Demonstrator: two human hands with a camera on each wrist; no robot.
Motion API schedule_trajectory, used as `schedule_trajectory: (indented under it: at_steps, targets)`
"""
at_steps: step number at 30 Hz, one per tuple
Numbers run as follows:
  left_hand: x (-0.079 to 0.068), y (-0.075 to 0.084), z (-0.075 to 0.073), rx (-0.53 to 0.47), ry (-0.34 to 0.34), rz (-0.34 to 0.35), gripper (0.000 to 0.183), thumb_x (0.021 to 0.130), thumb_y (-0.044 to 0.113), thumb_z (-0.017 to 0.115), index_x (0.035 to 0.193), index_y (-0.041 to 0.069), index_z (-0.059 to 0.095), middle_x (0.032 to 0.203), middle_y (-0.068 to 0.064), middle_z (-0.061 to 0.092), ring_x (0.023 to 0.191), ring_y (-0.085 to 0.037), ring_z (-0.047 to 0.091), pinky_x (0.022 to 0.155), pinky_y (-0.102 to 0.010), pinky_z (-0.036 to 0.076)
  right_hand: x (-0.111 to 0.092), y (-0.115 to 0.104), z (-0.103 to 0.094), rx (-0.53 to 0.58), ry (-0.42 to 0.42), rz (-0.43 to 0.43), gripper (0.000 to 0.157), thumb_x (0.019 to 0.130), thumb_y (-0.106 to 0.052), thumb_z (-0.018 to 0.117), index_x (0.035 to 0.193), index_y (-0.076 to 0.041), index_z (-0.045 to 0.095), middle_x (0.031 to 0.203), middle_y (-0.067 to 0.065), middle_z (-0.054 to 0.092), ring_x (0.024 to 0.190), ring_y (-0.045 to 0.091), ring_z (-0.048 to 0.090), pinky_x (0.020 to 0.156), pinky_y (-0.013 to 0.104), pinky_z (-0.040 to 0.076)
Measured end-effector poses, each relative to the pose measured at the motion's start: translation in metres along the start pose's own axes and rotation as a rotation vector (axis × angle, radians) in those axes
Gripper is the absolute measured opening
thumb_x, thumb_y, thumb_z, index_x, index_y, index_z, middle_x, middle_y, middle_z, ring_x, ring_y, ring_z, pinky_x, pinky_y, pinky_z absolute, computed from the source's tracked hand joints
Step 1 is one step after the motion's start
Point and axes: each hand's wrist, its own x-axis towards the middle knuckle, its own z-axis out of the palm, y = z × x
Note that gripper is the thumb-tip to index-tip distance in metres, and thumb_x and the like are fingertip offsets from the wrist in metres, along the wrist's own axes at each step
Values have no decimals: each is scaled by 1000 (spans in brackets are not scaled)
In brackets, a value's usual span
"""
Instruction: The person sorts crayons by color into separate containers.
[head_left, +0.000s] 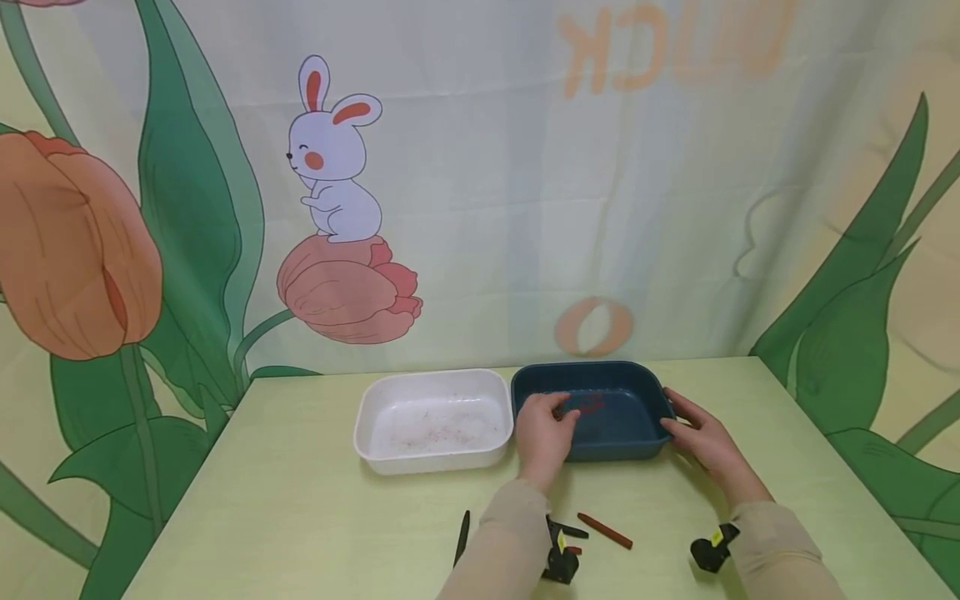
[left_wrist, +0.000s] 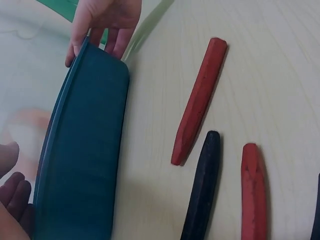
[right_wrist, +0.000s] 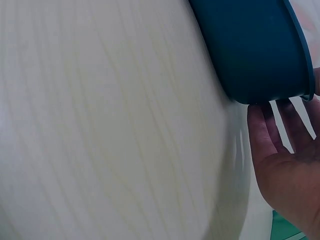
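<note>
My left hand (head_left: 546,437) is over the left part of a dark blue tray (head_left: 622,452), thumb and fingers apart. In the left wrist view its fingertips (left_wrist: 19,197) show past the rim, with nothing visible between them. Around the tray's right end, my right hand (head_left: 705,446) grips the wall and rim, fingers (right_wrist: 262,130) against the outside. Red marks (head_left: 591,404) show on the tray's inside. On the table in front lie a red crayon (head_left: 604,531), a black crayon (left_wrist: 202,187) and a second red crayon (left_wrist: 254,195).
Left of the blue tray, almost touching it, stands a white tray (head_left: 435,463) with reddish specks on its bottom. Another dark stick (head_left: 462,535) lies by the left sleeve. A printed curtain (head_left: 487,208) hangs behind the pale table (head_left: 300,517).
</note>
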Motion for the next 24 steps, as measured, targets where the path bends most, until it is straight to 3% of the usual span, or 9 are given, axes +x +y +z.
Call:
schedule_trajectory:
  at_steps: [3, 8, 14, 21, 24]
  targets:
    - [-1, -1, 1, 2, -21, 4, 29, 83, 15, 81, 111, 9, 76, 89, -5, 65, 77, -16, 56, 71, -30, 49, 0, 1, 0, 2, -2, -2, 66, 101, -12, 57, 155, 0, 22, 156, 32, 20, 97, -15, 49, 80, 15, 51]
    - [-3, -3, 1, -32, -9, 10, 28, 84, 12, 80, 112, 9, 76, 94, -4, 66, 81, -17, 59, 74, -30, 51, 0, 0, 0, 2, 0, -7, 67, 101, -14, 58, 155, 0, 21, 156, 32, 20, 97, -15, 49, 80, 15, 51]
    - [-12, -3, -2, -132, -22, -3, 28, 86, 10, 78, 113, 9, 75, 102, -3, 68, 85, -17, 62, 74, -26, 52, -1, 0, 1, -9, 0, 5, 67, 101, -14, 58, 156, -2, 21, 157, 31, 20, 98, -15, 49, 81, 15, 50]
    - [-26, -1, -7, -246, -41, -12, 28, 87, 12, 77, 115, 14, 75, 105, 2, 68, 97, -16, 64, 81, -25, 54, 0, -2, 2, -61, 8, 47, 66, 102, -15, 57, 157, -6, 22, 158, 28, 20, 115, 3, 49, 84, 16, 50]
    - [-33, -2, -11, -265, -47, 15, 27, 87, 11, 77, 114, 13, 75, 105, 2, 69, 98, -20, 65, 82, -26, 54, 1, -1, 1, -57, 10, 48, 66, 102, -14, 57, 157, -6, 22, 158, 28, 20, 111, -1, 49, 83, 15, 50]
